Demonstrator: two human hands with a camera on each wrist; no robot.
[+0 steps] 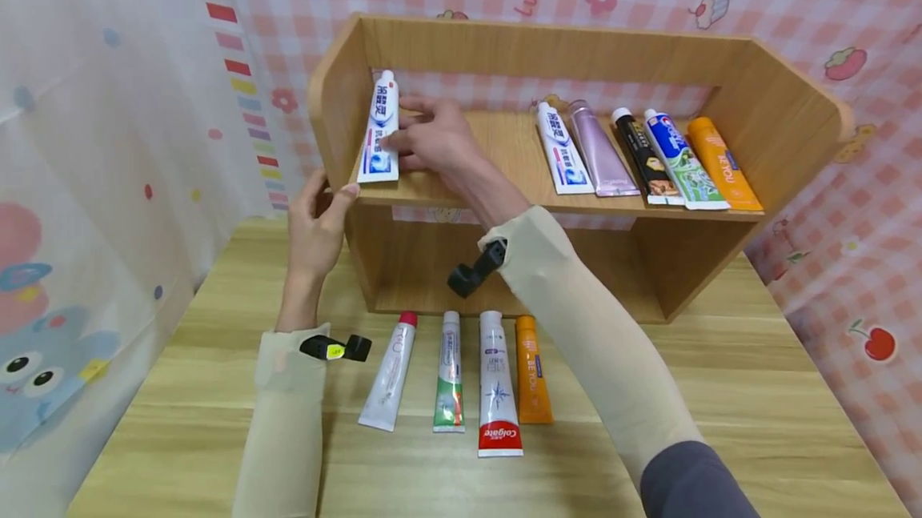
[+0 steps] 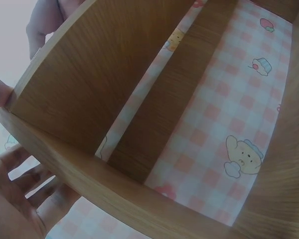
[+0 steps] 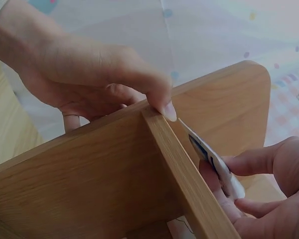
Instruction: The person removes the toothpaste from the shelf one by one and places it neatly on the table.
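A white and blue toothpaste tube (image 1: 378, 127) leans at the left end of the wooden shelf's (image 1: 519, 46) upper board. My right hand (image 1: 405, 138) pinches its lower part; in the right wrist view the tube (image 3: 212, 160) sits between the fingers (image 3: 224, 201) and thumb. Around the shelf's left side panel curls my left hand (image 1: 326, 199), thumb on the front edge. The left wrist view shows those fingers (image 2: 27, 181) behind the panel (image 2: 89, 89). Several more tubes lie at the board's right end, from a white one (image 1: 563, 151) to an orange one (image 1: 722, 163).
On the wooden table (image 1: 756, 390) in front of the shelf lie several tubes side by side: a red-capped white one (image 1: 390, 374), a green one (image 1: 450, 374), a Colgate tube (image 1: 498, 386) and an orange one (image 1: 531, 372). Pink checked cloth (image 1: 850, 182) hangs behind and to the right.
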